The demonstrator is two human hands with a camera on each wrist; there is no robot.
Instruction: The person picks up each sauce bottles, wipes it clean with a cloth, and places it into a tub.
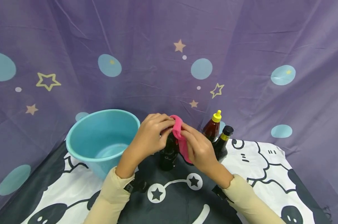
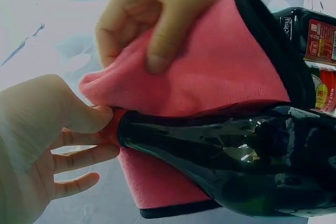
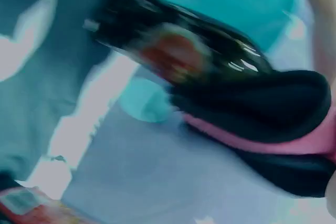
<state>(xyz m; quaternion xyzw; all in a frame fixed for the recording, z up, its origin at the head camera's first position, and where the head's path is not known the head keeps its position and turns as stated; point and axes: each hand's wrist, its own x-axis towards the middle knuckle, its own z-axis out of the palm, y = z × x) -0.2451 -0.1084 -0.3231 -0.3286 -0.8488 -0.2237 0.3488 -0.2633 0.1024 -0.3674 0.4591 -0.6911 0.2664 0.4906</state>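
A dark glass bottle (image 1: 169, 155) with a red cap (image 2: 111, 128) stands upright on the cloth-covered table. My left hand (image 1: 150, 133) pinches the cap between thumb and fingers. A pink cloth (image 2: 205, 64) with black edging drapes over and behind the bottle's neck and shoulder. With thumb and fingers, my right hand (image 1: 201, 149) grips this cloth near the bottle's top. In the right wrist view the bottle's red label (image 3: 176, 56) is blurred, and the cloth's black edge (image 3: 252, 103) hangs beside the bottle.
Left of the bottle stands a light blue bucket (image 1: 103, 113). Close on the right are a bottle with a yellow nozzle cap (image 1: 217, 116) and a dark bottle with a black cap (image 1: 227, 130). A purple curtain (image 1: 146, 37) hangs behind the table.
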